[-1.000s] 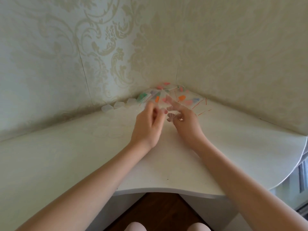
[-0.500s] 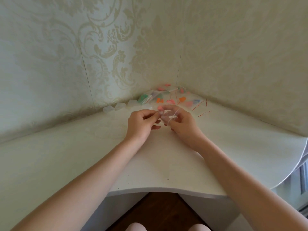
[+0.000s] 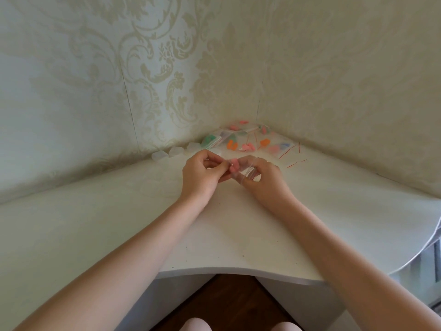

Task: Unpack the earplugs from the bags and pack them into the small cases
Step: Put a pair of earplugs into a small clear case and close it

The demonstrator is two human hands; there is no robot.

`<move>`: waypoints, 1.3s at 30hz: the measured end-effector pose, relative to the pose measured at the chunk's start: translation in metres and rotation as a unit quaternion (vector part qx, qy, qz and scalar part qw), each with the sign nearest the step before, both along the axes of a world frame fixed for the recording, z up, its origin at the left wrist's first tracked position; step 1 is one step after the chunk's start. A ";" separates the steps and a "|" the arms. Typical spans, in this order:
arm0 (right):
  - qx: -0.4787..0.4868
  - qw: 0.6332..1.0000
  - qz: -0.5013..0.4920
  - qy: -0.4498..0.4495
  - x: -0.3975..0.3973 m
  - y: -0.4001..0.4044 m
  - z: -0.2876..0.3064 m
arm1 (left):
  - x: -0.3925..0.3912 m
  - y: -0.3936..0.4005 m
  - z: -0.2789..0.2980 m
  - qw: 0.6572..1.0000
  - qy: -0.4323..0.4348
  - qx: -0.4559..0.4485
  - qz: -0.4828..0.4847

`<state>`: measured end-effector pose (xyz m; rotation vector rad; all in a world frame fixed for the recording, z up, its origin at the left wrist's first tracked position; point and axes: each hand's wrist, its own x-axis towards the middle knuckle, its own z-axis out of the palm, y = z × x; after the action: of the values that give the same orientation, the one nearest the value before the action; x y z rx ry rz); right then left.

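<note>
Bag (image 3: 247,172) pinched between left hand (image 3: 201,174) and right hand (image 3: 267,180); pull seal apart gently (pink earplugs (image 3: 235,164) just beyond fingertips).

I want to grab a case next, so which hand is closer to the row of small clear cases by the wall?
Left. The left hand sits just in front of the small clear cases, slightly to their right; the right hand is farther right, holding the clear bag.

Pink earplugs (image 3: 234,165); cream damask wallpaper (image 3: 155,68)
</note>
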<state>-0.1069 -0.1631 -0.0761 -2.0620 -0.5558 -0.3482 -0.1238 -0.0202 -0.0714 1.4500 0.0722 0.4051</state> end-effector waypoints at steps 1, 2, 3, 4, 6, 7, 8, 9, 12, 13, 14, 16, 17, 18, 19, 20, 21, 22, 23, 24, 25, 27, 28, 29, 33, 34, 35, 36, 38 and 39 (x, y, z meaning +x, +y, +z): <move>-0.029 0.999 -0.007 -0.029 -0.001 -0.001 0.000 | 0.000 0.000 0.000 1.000 -0.004 0.015 0.005; -0.056 0.997 -0.015 -0.057 -0.002 -0.001 0.000 | -0.001 -0.002 0.000 1.000 -0.005 0.020 0.007; -0.074 0.994 -0.024 -0.080 -0.002 0.000 0.000 | -0.002 -0.003 0.000 1.000 -0.006 0.023 0.009; -0.084 0.991 -0.031 -0.097 -0.003 0.000 0.001 | -0.003 -0.004 0.001 1.000 -0.007 0.027 0.013; -0.095 0.989 -0.024 -0.110 -0.007 0.001 0.002 | -0.005 -0.006 0.003 0.998 -0.012 0.045 0.036; -0.097 0.989 -0.009 -0.111 -0.009 0.002 0.003 | -0.005 -0.006 0.003 0.997 -0.016 0.053 0.053; -0.099 0.988 0.006 -0.115 -0.011 0.002 0.002 | -0.006 -0.006 0.003 0.996 -0.019 0.061 0.069; -0.094 0.988 0.017 -0.121 -0.012 0.003 0.002 | -0.006 -0.006 0.003 0.994 -0.022 0.070 0.083; -0.033 0.994 0.021 -0.102 -0.011 0.006 0.001 | -0.007 -0.005 0.003 0.988 -0.039 0.107 0.102; 0.009 0.997 0.020 -0.079 -0.010 0.008 0.003 | -0.007 -0.004 0.002 0.986 -0.047 0.117 0.112; 0.051 0.997 0.022 -0.054 -0.009 0.009 0.004 | -0.007 -0.003 0.002 0.981 -0.058 0.131 0.128; 0.118 0.992 0.027 0.023 -0.009 0.013 0.008 | -0.006 0.000 0.001 0.963 -0.085 0.192 0.169; 0.145 0.987 0.032 0.057 -0.008 0.013 0.008 | -0.005 0.001 0.000 0.954 -0.098 0.219 0.182; 0.168 0.982 0.037 0.072 -0.008 0.013 0.009 | -0.004 0.004 -0.001 0.948 -0.104 0.230 0.192; 0.176 0.981 0.030 0.068 -0.009 0.011 0.008 | -0.002 0.007 -0.001 0.947 -0.107 0.222 0.207; 0.182 0.981 0.020 0.058 -0.009 0.009 0.008 | 0.001 0.014 -0.001 0.947 -0.103 0.200 0.229; 0.172 0.984 0.005 0.040 -0.009 0.006 0.007 | 0.003 0.022 0.000 0.946 -0.096 0.173 0.257; 0.166 0.986 -0.003 0.030 -0.008 0.004 0.006 | 0.004 0.032 0.001 0.942 -0.088 0.154 0.285; 0.157 0.987 -0.008 0.032 -0.007 0.003 0.005 | 0.004 0.042 0.002 0.936 -0.085 0.149 0.306; 0.152 0.987 -0.008 0.050 -0.008 0.003 0.004 | 0.002 0.051 0.004 0.932 -0.089 0.149 0.319; 0.137 0.988 -0.009 0.070 -0.007 0.004 0.003 | -0.001 0.060 0.005 0.928 -0.096 0.148 0.328; 0.104 0.989 -0.005 0.106 -0.007 0.004 0.001 | -0.012 0.080 0.011 0.919 -0.110 0.157 0.345; 0.077 0.991 -0.006 0.105 -0.008 0.005 0.001 | -0.019 0.092 0.013 0.908 -0.110 0.179 0.364; 0.042 0.995 -0.011 0.091 -0.009 0.004 0.001 | -0.027 0.107 0.015 0.891 -0.102 0.213 0.387; -0.079 0.997 -0.014 0.012 -0.012 0.008 0.001 | -0.071 0.164 0.016 0.850 -0.039 0.307 0.426; -0.093 0.996 -0.016 0.003 -0.012 0.009 0.000 | -0.081 0.174 0.016 0.840 -0.031 0.332 0.427; -0.099 0.995 -0.020 0.006 -0.011 0.011 0.000 | -0.088 0.184 0.013 0.829 -0.022 0.358 0.430; -0.101 0.994 -0.028 0.015 -0.009 0.012 0.000 | -0.094 0.193 0.012 0.820 -0.009 0.378 0.430; -0.108 0.992 -0.046 0.035 -0.004 0.016 0.001 | -0.103 0.211 0.009 0.808 0.034 0.394 0.437; -0.115 0.991 -0.055 0.040 -0.002 0.019 0.002 | -0.108 0.218 0.007 0.800 0.062 0.402 0.442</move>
<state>-0.1093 -0.1444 -0.0743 -2.3243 -0.4527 -0.2747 -0.2321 0.1980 -0.0644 2.2391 0.7920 1.2119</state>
